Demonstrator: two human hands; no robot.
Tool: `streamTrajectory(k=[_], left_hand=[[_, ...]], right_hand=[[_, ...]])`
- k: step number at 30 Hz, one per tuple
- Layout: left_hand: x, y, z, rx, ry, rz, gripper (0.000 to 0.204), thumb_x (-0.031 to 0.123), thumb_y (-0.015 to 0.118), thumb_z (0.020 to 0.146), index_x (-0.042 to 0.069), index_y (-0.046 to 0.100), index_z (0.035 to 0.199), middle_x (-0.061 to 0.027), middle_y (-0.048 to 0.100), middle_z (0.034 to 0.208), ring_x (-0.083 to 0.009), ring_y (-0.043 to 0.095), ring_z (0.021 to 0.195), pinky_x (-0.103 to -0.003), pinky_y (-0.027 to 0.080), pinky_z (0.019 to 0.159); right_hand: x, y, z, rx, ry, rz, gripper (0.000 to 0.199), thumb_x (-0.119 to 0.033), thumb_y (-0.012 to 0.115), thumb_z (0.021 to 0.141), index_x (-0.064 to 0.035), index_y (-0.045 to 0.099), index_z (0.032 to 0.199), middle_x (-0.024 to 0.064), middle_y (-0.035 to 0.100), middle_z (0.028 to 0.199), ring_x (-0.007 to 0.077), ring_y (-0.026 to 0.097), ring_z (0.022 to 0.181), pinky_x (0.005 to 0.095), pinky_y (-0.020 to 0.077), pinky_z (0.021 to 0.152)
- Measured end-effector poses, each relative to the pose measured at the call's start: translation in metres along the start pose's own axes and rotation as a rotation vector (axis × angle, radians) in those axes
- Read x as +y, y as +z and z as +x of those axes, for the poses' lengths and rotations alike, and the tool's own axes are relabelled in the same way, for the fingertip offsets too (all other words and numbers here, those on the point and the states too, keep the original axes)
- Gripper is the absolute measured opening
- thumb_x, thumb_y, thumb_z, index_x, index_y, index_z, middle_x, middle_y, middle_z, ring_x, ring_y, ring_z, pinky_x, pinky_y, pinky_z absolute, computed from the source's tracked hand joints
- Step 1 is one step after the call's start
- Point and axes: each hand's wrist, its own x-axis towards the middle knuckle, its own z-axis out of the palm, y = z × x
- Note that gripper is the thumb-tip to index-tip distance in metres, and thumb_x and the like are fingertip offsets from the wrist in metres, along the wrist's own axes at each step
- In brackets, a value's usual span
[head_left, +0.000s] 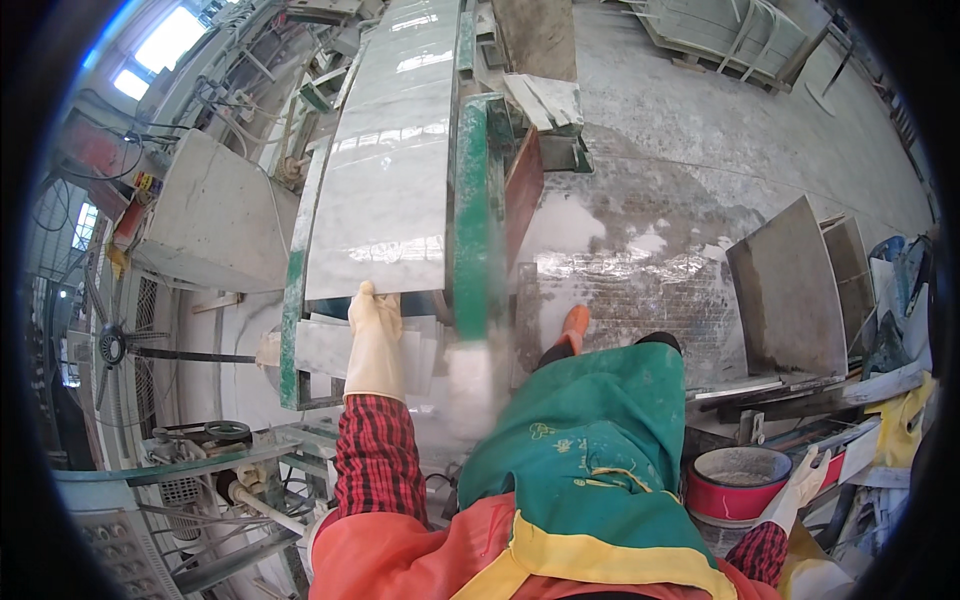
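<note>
A long, glossy white-grey stone slab [385, 190] lies lengthwise on a green-framed machine bed, its near edge toward me. My left hand [375, 345], in a cream rubber glove, grips this near edge; the thumb rests on top and the other fingers are hidden beneath. Low at the right, my right hand [802, 487], gloved alike, hangs beside a red bucket [738, 485] with grey contents. Its fingers point away from me, slightly apart, and nothing shows in them. Below the slab's end are several thin pale pieces [425, 345].
A green rail [471, 220] runs along the slab's right side. Upright stone panels [790, 290] lean at the right. The floor [650, 240] is wet and patched with white slurry. A handwheel [112, 345] and a large pale box-shaped block [215, 205] stand at the left.
</note>
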Motion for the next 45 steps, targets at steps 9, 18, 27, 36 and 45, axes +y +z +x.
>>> streamTrajectory(k=[9,18,27,36,45], left_hand=[[0.016,0.033,-0.031,0.141,-0.026,0.221,0.033,0.015,0.043,0.103,-0.007,0.048,0.128,-0.0191,0.060,0.129,-0.0327,0.064,0.113,-0.042,0.058,0.097],[0.008,0.045,-0.027,0.149,0.067,0.440,0.039,0.007,0.055,0.093,-0.007,0.048,0.128,-0.0229,0.056,0.130,-0.0344,0.066,0.109,-0.041,0.061,0.090],[0.013,0.064,-0.091,0.101,0.450,2.216,0.083,0.005,0.072,0.082,0.013,0.031,0.153,-0.0195,0.050,0.141,-0.0332,0.058,0.122,-0.042,0.051,0.099],[0.027,0.081,-0.052,-0.139,0.732,2.595,0.092,-0.002,0.068,0.081,0.018,0.021,0.158,-0.0067,0.022,0.165,-0.0285,0.029,0.149,-0.038,0.033,0.119],[0.035,0.099,-0.055,-0.173,0.535,2.516,0.090,-0.007,0.062,0.083,0.022,0.021,0.158,-0.0018,0.020,0.165,-0.0275,0.027,0.149,-0.039,0.037,0.118]], right_hand=[[-0.007,-0.018,0.027,0.121,-0.071,-0.014,0.064,-0.050,0.053,0.098,-0.0012,0.053,0.140,0.0176,0.053,0.145,0.0329,0.048,0.134,0.0382,0.0356,0.113],[0.013,0.014,0.029,0.103,-0.004,0.080,0.064,-0.051,0.049,0.101,-0.0042,0.048,0.145,0.0156,0.049,0.148,0.0311,0.045,0.137,0.0374,0.0335,0.115],[0.011,0.011,0.018,0.093,-0.007,0.135,0.063,-0.050,0.049,0.101,-0.0059,0.046,0.147,0.0160,0.047,0.150,0.0303,0.044,0.138,0.0374,0.0319,0.116],[-0.001,0.005,0.009,0.044,0.016,0.082,0.063,-0.051,0.050,0.100,-0.0087,0.046,0.147,0.0159,0.049,0.149,0.0308,0.044,0.137,0.0382,0.0327,0.115],[-0.011,-0.004,0.001,0.013,-0.007,0.027,0.066,-0.052,0.050,0.099,-0.0059,0.047,0.146,0.0164,0.049,0.148,0.0320,0.044,0.138,0.0394,0.0326,0.115]])
